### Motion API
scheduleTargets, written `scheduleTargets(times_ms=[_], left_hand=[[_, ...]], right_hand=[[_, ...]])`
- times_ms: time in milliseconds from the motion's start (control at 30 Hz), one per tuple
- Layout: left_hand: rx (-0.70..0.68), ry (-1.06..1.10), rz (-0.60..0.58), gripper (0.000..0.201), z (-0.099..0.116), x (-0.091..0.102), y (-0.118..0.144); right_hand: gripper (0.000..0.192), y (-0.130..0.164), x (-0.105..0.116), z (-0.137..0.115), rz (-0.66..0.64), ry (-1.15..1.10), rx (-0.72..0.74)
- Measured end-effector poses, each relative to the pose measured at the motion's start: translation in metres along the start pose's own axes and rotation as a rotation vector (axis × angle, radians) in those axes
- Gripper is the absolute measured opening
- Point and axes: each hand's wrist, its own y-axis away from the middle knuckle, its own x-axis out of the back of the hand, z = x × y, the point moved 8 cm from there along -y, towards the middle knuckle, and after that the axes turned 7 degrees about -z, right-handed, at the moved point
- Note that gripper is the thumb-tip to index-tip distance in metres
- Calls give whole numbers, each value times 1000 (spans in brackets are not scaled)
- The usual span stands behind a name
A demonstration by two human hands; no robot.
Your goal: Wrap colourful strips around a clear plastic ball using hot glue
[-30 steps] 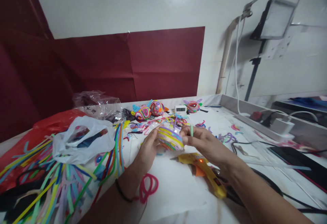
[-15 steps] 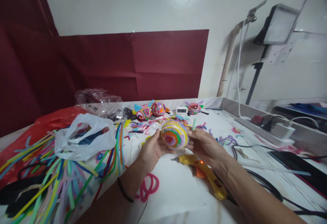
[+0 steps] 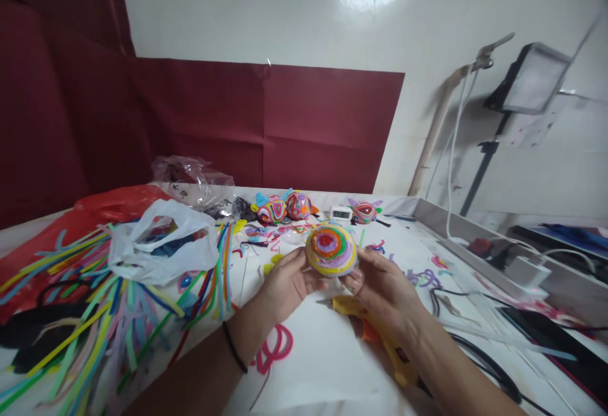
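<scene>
Both hands hold a round dome (image 3: 331, 249) wound from coloured strips in rings of red, green, orange, purple and yellow, its face turned toward me. My left hand (image 3: 287, 283) grips its left and lower side. My right hand (image 3: 380, 283) grips its right side, with a short green strip (image 3: 361, 237) sticking up behind the fingers. Below my right wrist a yellow glue gun (image 3: 375, 334) lies on the white table, partly hidden by my forearm.
A heap of coloured strips (image 3: 95, 334), a white bag (image 3: 161, 251) and a red bag (image 3: 90, 213) fill the left. Three finished coloured figures (image 3: 285, 207) and a small white clock (image 3: 341, 213) stand at the back. Cables (image 3: 475, 334), chargers and a lamp stand (image 3: 479, 169) lie right. A pink loop (image 3: 273, 349) sits near my left wrist.
Both hands have turned the dome from side-on to face me and lifted it slightly. The camera has tilted, so the table sits lower in view.
</scene>
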Motion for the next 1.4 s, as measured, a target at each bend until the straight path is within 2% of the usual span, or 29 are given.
scheduleTargets(times_ms=[200,500,767,933,1033,1200,1400], left_hand=[[-4,48,15,18,1,-4,1],[-46,50,-10,22,5,-2,-1],[32,96,30,25,-2,1,0],[20,-12,-34,38,-1,-1,1],[28,-77,-47,39,-1,-3,1],[-6,-124,-1,39,3,-2,0],[-48,-177,46,40,7,-2,0]], right_hand=[[11,1,-2,4,-1,39,-3],[17,4,-6,4,-3,108,31],[14,5,-4,6,51,-92,-5],[16,4,-1,8,86,-152,-6],[17,3,-3,9,54,-172,2],[15,2,-6,7,38,-164,61],[14,0,-7,12,31,-189,25]])
